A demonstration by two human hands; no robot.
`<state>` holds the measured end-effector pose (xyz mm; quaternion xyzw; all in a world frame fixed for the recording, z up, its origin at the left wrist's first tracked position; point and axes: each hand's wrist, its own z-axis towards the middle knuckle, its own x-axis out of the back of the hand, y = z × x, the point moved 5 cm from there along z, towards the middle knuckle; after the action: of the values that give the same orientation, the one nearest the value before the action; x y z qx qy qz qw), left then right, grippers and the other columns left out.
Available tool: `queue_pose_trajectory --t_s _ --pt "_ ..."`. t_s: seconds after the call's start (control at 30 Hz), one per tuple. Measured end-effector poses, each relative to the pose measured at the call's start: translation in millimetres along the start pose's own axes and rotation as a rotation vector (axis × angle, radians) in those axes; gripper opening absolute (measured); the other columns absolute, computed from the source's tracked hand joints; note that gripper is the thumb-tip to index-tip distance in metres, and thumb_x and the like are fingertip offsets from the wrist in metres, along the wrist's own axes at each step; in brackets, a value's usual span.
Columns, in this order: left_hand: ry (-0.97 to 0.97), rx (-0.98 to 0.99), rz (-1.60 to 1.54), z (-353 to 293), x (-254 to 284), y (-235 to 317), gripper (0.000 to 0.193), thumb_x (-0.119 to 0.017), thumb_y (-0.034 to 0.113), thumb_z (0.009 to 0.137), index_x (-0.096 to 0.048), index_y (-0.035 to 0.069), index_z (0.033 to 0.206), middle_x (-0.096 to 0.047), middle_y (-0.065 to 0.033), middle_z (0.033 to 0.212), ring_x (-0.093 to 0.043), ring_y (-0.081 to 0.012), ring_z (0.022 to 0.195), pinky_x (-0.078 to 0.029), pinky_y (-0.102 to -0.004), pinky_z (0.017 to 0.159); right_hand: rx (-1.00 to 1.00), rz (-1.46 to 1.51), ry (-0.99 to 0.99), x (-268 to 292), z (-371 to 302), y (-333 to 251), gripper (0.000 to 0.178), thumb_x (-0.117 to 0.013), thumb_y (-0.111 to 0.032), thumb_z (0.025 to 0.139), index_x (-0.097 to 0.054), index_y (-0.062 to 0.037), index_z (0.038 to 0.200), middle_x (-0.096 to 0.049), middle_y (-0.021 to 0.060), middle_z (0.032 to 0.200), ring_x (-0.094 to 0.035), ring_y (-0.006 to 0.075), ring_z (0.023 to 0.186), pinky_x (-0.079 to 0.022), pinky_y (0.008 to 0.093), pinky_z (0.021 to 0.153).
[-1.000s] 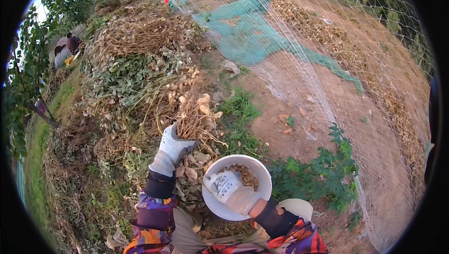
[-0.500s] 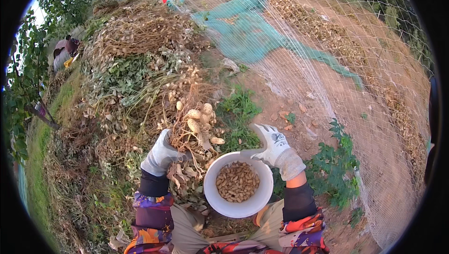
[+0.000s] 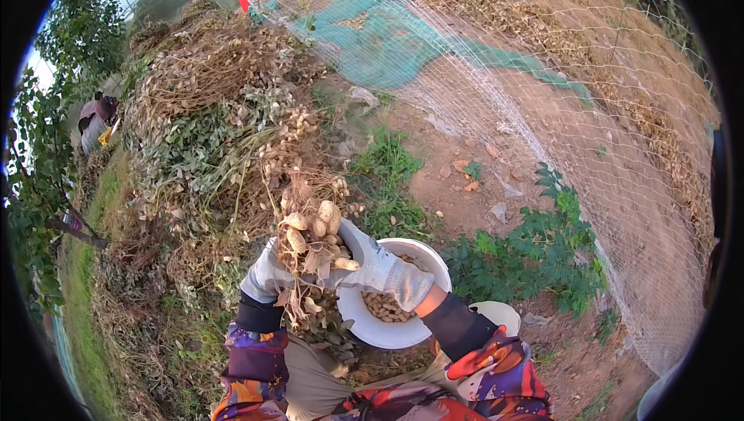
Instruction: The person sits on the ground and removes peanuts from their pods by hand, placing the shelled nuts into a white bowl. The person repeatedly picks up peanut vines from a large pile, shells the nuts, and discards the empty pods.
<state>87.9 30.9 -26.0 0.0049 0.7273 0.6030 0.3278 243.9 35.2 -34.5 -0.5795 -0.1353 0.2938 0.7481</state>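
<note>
My gloved left hand (image 3: 267, 272) is closed round the dried stems of a peanut plant (image 3: 310, 258), holding it up left of the bucket. Pale pods (image 3: 328, 213) cluster at its roots. From the right, my gloved right hand (image 3: 384, 266) reaches across the bucket, its fingers and thumb closing round pods on the same plant; its fingertips are partly hidden. Beneath that hand stands a white bucket (image 3: 439, 266), with loose picked peanuts (image 3: 384, 309) in the bottom.
A long heap of pulled peanut plants (image 3: 201, 72) runs ahead and left. White netting (image 3: 496, 127) slopes along the right, with green mesh (image 3: 387, 49) behind it. Leafy weeds (image 3: 519, 254) grow right of the bucket. A person (image 3: 97, 119) is far left.
My right hand has left the bucket's rim and moved left onto the pods. My left hand has stayed on the plant, which has shifted slightly. A pale round thing now shows by my right forearm.
</note>
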Motion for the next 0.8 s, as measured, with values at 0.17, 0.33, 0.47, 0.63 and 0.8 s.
queue_pose_trajectory --t_s 0.17,0.33,0.47,0.63,0.8 --pt "0.057 0.081 0.078 -3.0 -1.0 0.3 0.073 -0.077 0.002 0.06 -0.045 -0.001 0.124 -0.058 -0.011 0.115 -0.057 -0.021 0.103 -0.047 -0.0357 0.089 -0.038 -0.177 0.007 10.9 -2.8 9.2 0.087 -0.076 -0.023 0.066 -0.029 -0.0016 0.136 -0.041 0.012 0.132 -0.04 0.0231 0.121 -0.032 0.0349 0.101" --pt "-0.114 0.175 0.321 3.4 10.7 -22.3 0.068 -0.079 0.002 0.056 -0.05 -0.003 0.117 -0.061 -0.0083 0.108 -0.058 -0.0146 0.095 -0.046 -0.0303 0.086 -0.066 0.02 -0.058 14.6 -31.0 23.9 0.066 -0.058 -0.021 0.079 -0.029 -0.0046 0.136 -0.04 0.0108 0.134 -0.041 0.0232 0.121 -0.033 0.0355 0.101" --pt "-0.092 0.216 0.637 11.4 -12.8 -7.7 0.055 -0.076 0.003 0.056 -0.057 -0.002 0.108 -0.064 -0.0058 0.093 -0.06 -0.0143 0.083 -0.048 -0.029 0.077 -0.209 0.381 0.037 33.2 -46.4 62.0 0.057 -0.049 -0.025 0.085 -0.031 -0.0093 0.137 -0.039 0.009 0.136 -0.04 0.0225 0.121 -0.032 0.0352 0.102" --pt "-0.096 0.028 1.159 16.9 -30.1 -26.2 0.049 -0.074 0.01 0.058 -0.059 -0.001 0.103 -0.065 -0.0116 0.085 -0.062 -0.0202 0.077 -0.048 -0.0314 0.072 -0.237 1.652 0.087 32.8 -46.2 98.6 0.047 -0.037 -0.028 0.093 -0.032 -0.0151 0.137 -0.038 0.0066 0.138 -0.04 0.0215 0.122 -0.031 0.0348 0.103" --pt "0.009 0.179 1.388 19.2 -36.4 -24.0 0.04 -0.066 0.02 0.065 -0.06 0.008 0.102 -0.064 -0.0158 0.087 -0.062 -0.032 0.081 -0.049 -0.037 0.073 0.168 3.913 0.073 55.7 -66.8 129.3 0.046 -0.039 -0.033 0.089 -0.037 -0.0156 0.132 -0.04 0.0095 0.134 -0.041 0.0268 0.119 -0.033 0.0374 0.099"
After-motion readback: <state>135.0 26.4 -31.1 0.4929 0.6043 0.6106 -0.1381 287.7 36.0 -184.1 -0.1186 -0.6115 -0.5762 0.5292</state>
